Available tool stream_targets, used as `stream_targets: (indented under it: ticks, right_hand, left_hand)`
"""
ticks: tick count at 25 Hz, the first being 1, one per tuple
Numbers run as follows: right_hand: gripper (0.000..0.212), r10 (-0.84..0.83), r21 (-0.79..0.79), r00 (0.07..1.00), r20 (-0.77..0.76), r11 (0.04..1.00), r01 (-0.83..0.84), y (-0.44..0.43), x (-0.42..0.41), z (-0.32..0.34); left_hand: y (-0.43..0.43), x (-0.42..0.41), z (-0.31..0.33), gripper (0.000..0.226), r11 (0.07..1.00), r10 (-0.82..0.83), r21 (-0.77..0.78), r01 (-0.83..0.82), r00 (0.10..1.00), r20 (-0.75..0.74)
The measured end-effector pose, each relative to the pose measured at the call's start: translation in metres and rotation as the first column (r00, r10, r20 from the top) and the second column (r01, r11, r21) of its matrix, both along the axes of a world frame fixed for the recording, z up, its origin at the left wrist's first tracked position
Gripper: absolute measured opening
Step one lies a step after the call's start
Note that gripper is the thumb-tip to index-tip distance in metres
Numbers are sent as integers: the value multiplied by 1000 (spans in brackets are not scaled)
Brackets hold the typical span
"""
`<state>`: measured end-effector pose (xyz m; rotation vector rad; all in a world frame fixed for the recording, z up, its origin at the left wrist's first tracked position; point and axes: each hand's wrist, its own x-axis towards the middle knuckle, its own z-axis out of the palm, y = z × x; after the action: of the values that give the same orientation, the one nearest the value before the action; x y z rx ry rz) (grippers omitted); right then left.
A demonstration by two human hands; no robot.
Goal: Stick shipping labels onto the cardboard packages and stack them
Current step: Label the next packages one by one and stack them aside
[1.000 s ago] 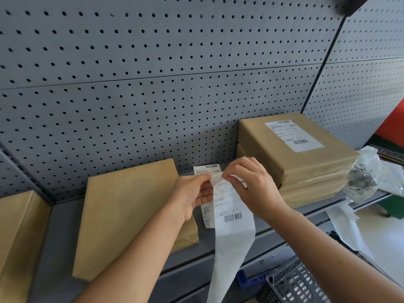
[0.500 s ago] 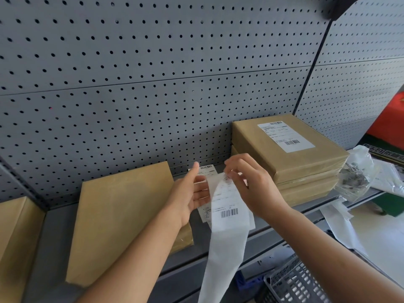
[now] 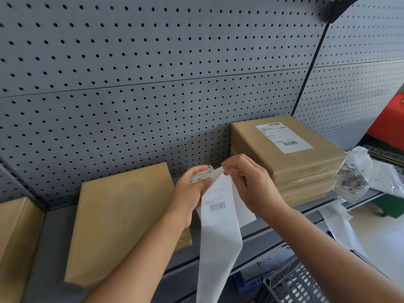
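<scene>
Both grips pinch the top of the label strip (image 3: 218, 217): the left hand (image 3: 192, 189) holds the printed label, the right hand (image 3: 247, 184) the backing, so peeling seems underway. Next, press it onto the bare package (image 3: 122, 217) on the shelf (image 3: 50, 248) at left, then stack it on the labelled pile (image 3: 284, 158) at right.

Grey pegboard (image 3: 153, 84) standing behind grey metal shelf (image 3: 258, 232). Crumpled clear plastic bag (image 3: 354, 173) lying at shelf's right end. Grey mesh basket (image 3: 293, 285) sitting below shelf, lower right. Red object (image 3: 389, 121) showing at far right edge.
</scene>
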<state>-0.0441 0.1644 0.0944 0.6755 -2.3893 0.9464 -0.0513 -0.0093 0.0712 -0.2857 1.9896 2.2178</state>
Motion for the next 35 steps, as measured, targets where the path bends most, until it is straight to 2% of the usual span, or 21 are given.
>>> stream_targets:
  ticks: [3,6,10,12,14,15,18,22,26,29,33,35]
  right_hand:
    - [13,-17,-49,1000,-8,999,16,1,1,6]
    - [12,-26,-88,999,-47,996,22,2,1,12]
    - [11,-39,-144,996,-80,989,28,4,-2,19]
    - [11,-52,-156,996,-75,987,40,4,-3,22]
    - [10,-71,-159,994,-79,986,58,3,-5,24]
    - [10,-81,-162,993,-86,985,66,2,-6,24]
    - [10,-94,-167,992,-80,983,79,-2,-7,25]
    - [9,-85,-174,991,-101,983,66,-5,-4,29]
    - [9,-93,-178,984,-149,982,66,-4,-3,35]
    - [10,-102,-181,979,-177,981,69,-2,-1,40]
    - [11,-121,-212,975,-187,974,80,0,0,51]
    - [10,-138,-219,969,-203,971,92,1,0,58]
  left_hand:
    - [0,-4,-7,27,999,36,-39,-36,999,2]
    - [1,-10,-13,18,994,46,-104,-43,999,29]
    - [3,-10,-12,12,981,-20,-190,41,993,112]
    - [1,-5,-6,14,993,-94,-55,104,983,155]
    - [-2,5,3,24,972,-214,135,192,962,172]
    - [-2,10,8,28,956,-265,175,237,951,159]
    - [1,17,14,29,946,-306,142,291,948,90]
    - [2,15,8,23,974,-195,134,180,975,110]
    - [4,14,-1,21,992,-123,37,119,986,117]
    - [8,15,-5,21,982,-152,-100,159,985,78]
    - [15,12,-15,28,929,-205,-300,218,976,74]
    - [18,11,-23,28,866,-254,-429,255,965,63]
